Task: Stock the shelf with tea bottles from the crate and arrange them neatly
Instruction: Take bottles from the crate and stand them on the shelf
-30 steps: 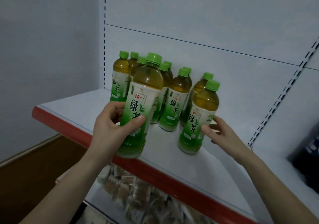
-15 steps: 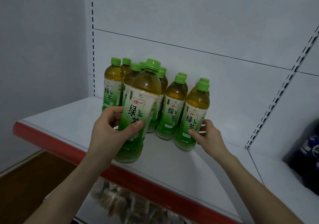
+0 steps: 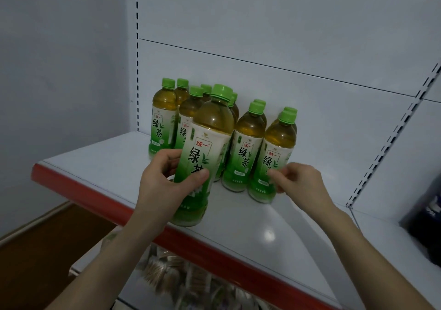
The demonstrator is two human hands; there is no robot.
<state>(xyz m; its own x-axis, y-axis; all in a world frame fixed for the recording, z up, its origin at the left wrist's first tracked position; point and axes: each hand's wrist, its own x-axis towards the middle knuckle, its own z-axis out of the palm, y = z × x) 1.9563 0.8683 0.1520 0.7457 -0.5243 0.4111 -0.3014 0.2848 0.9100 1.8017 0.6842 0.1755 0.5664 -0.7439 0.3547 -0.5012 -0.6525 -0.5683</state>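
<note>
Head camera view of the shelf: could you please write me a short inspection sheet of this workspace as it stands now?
Surface: white shelf with a red front edge, bare in front of the bottles on the left.
Job's things: green-capped tea bottles stand upright, clustered at the back; the held bottle is at the front edge; the rightmost front bottle stands in line.
Clutter: nothing seen on this shelf.
Grippers: left hand wraps the held bottle; right hand has its fingertips at the rightmost front bottle, grip unclear.
Cables: nothing seen.
Surroundings: white back panel; blurred packets on the shelf below; dark item at far right.
</note>
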